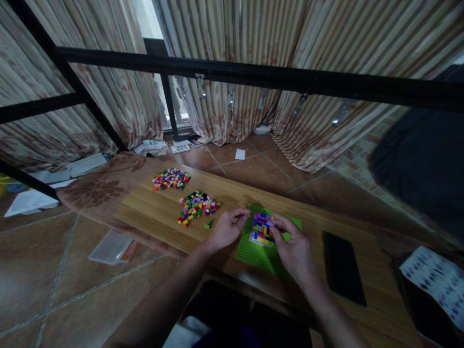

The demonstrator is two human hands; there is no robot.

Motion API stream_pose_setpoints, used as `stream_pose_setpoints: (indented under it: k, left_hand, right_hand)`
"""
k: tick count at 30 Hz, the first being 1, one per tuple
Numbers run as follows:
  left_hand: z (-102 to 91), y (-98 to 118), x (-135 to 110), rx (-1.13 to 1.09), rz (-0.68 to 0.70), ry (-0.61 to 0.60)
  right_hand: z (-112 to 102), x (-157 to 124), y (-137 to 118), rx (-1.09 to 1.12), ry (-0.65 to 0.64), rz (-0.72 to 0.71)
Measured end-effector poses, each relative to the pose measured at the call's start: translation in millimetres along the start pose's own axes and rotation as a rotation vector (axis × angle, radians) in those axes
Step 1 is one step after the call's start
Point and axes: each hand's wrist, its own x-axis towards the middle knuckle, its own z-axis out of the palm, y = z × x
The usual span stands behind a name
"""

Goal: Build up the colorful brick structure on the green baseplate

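A green studded baseplate lies on the wooden board, with a block of many-coloured building bricks built up on it. My right hand is at the right side of this block, thumb and fingers pinched at its upper right edge around what looks like a small purple brick. On the other side, my left hand hovers over the plate's left edge. Its thumb and fingertips are drawn together; anything between them is too small to make out.
Two heaps of loose bricks, a nearer one and a farther one, lie left on the wooden board. A single green brick sits apart. A black phone-like slab lies right. A dark metal rail crosses beyond.
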Motion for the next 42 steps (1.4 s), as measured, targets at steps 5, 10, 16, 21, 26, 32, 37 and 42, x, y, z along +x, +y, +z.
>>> stream_pose_setpoints:
  k: [5, 10, 16, 21, 26, 32, 37, 42]
  left_hand:
    - [2.4, 13, 4, 0.088, 0.043, -0.011]
    - [10.5, -1, 18, 0.064, 0.047, -0.032]
    - [20.0, -13, 23, 0.055, 0.029, -0.036]
    - [22.2, -7, 23, 0.060, -0.018, -0.005]
    - [24.0, -9, 27, 0.058, -0.030, 0.007]
    - [26.9, -14, 31, -0.038, -0.050, 0.002]
    - [29.2, -14, 32, -0.063, -0.074, 0.033]
    - [30.9, -13, 33, -0.062, -0.085, 0.044]
  right_hand:
    - [6, 24, 1, -0.247, -0.053, -0.210]
    - [16, 54, 6, -0.332, -0.119, -0.290]
    - [24, 54, 11, -0.398, -0.150, -0.302]
    - [26, 49, 9, -0.441, -0.125, -0.304]
    - [28, 46, 9, -0.429, -0.111, -0.274]
    - [29, 44, 11, -0.185, -0.086, -0.064]
    - [31, 48, 18, -0.016, -0.095, 0.144]
    - [33, 53, 26, -0.021, -0.092, 0.194]
